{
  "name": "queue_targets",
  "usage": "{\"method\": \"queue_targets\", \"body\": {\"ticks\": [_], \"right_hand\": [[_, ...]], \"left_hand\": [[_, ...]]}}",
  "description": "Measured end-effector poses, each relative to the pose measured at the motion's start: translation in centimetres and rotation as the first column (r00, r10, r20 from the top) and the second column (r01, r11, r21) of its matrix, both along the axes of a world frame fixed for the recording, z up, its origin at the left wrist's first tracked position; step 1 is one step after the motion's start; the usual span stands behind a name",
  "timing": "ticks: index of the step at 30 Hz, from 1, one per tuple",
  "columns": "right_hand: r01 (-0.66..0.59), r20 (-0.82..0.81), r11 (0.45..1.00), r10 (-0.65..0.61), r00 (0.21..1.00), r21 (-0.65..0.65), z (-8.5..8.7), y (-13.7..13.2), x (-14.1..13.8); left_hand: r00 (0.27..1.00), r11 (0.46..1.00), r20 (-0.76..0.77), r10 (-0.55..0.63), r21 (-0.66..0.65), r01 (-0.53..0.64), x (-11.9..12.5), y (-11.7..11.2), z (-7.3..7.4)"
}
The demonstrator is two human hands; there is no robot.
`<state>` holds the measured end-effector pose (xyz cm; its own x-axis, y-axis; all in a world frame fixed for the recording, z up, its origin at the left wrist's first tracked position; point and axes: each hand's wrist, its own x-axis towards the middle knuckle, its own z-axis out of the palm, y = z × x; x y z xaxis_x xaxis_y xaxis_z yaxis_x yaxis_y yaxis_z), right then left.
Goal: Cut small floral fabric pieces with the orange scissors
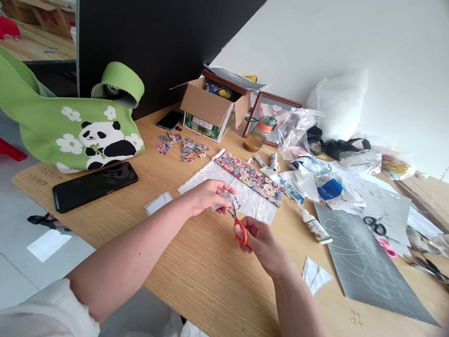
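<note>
Orange plastic handles mark the scissors (240, 232), held in the right hand (259, 243), its grip wrapped around the loops. The left hand (210, 196) has a narrow, pinching grip on a small fabric piece (226, 196), raised over the near edge of a white cloth (199, 179). The blades meet the piece right beside the left fingertips; how wide they are spread is too small to tell.

That closeness looks like the main hazard — a slip of the pinch, or a blade turning inward, could nick a finger. Thin fabric may also fold between the blades instead of cutting clean if it hangs slack. Dipping the tips too low could catch the white cloth or the floral strip (249, 178) lying on it. The squeeze bottle (316, 226) lies on its side on the wooden surface (199, 267) — a loose cap, if it has one, could leak.
</note>
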<state>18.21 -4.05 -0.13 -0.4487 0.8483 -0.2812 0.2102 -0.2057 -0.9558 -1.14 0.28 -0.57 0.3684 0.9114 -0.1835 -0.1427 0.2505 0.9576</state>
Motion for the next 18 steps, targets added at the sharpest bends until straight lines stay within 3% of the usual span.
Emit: {"method": "queue_targets", "body": {"ticks": [18], "right_hand": [[-0.015, 0.001, 1.0, 0.015, 1.0, 0.014, -0.02, -0.07, 0.1]], "left_hand": [[0.999, 1.0, 0.046, 0.016, -0.015, -0.015, 0.1, -0.06, 0.01]]}}
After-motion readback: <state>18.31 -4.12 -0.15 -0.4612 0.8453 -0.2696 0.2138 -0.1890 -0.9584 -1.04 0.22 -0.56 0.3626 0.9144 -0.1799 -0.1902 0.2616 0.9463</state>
